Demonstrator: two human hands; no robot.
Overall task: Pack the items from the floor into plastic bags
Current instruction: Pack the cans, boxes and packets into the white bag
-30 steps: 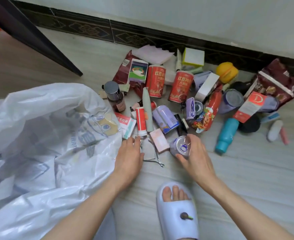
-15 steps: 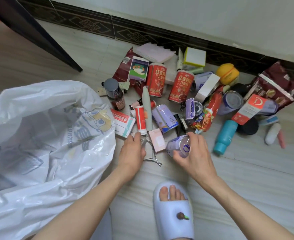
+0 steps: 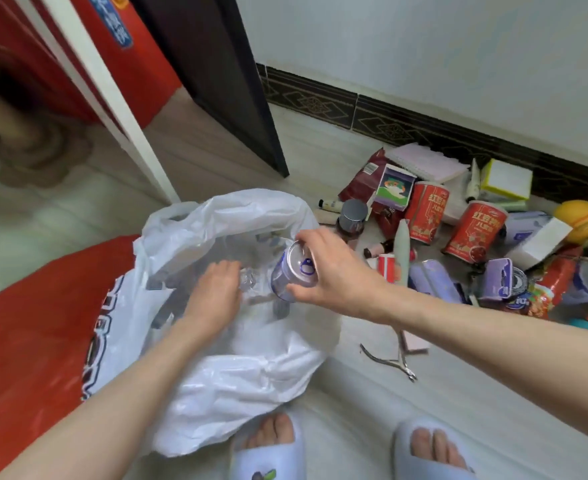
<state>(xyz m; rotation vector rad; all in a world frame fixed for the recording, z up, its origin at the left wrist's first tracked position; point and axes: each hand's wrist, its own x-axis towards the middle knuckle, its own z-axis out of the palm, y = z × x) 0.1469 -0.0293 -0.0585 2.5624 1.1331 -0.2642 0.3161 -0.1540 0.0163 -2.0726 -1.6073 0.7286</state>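
Note:
A white plastic bag (image 3: 237,382) lies open on the floor in front of me. My right hand (image 3: 337,275) grips a purple drink can (image 3: 291,275) by its upper end and holds it tilted over the bag's mouth. My left hand (image 3: 214,292) reaches down inside the bag, fingers curled; whether it holds anything is hidden. To the right, the pile of items spreads along the wall, with two red tins (image 3: 426,211), a brown bottle with a grey cap (image 3: 353,216), a red-and-white tube (image 3: 388,266) and several boxes and packets.
A red plastic bag (image 3: 36,323) lies to the left of the white one. Metal nail nippers (image 3: 393,362) and a pink box (image 3: 414,341) lie on the floor to the right of the bag. A dark door (image 3: 223,81) stands behind it. My slippered feet (image 3: 268,459) are at the bottom.
My right hand lifted the purple can off the floor and carried it left over the bag. My left hand left the nippers and went into the bag. My view swung left.

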